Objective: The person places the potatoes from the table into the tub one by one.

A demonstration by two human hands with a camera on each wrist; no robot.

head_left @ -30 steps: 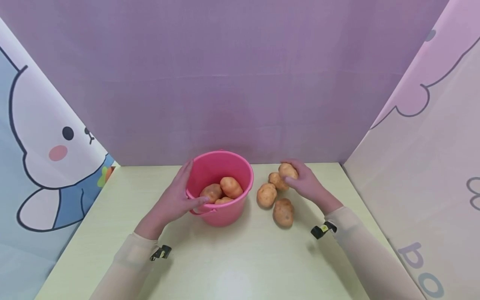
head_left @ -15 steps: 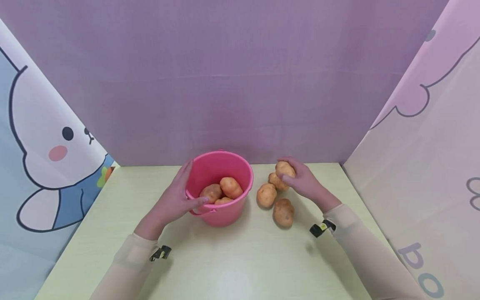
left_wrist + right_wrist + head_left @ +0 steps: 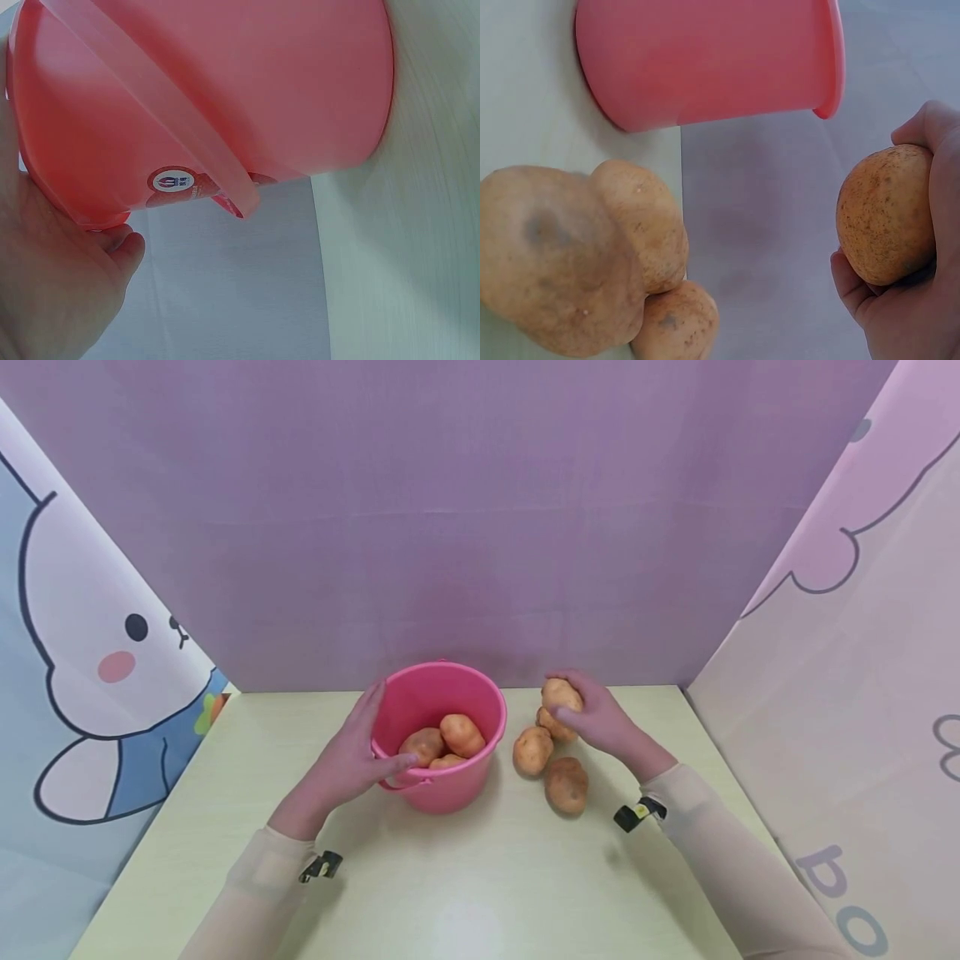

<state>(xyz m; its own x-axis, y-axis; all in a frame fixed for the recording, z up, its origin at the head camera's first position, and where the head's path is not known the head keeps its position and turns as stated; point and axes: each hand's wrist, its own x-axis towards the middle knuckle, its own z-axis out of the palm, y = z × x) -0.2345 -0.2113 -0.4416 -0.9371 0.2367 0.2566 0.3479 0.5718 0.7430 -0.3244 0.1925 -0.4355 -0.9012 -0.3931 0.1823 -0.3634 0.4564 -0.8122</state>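
A pink bucket (image 3: 453, 792) stands near the back of the table with several potatoes (image 3: 462, 735) inside. My left hand (image 3: 347, 760) grips its left rim, the thumb reaching over the front edge. The bucket's pink handle (image 3: 172, 112) hangs down along its side in the left wrist view. Right of the bucket, my right hand (image 3: 606, 714) holds a tan potato (image 3: 886, 214) between thumb and fingers, raised above the table. Under and in front of it lie three loose potatoes: a round one (image 3: 532, 752), a browner one (image 3: 567, 787), and one partly covered (image 3: 556, 727).
The pale wooden table (image 3: 450, 893) has a purple cloth wall (image 3: 480, 527) close behind it. Printed side panels flank it, with a cartoon rabbit (image 3: 112, 635) on the left one. Both wrists carry small black cameras (image 3: 637, 814).
My right hand has moved a little left and slightly back with the potato, toward the bucket. The left hand and the bucket stay where they were.
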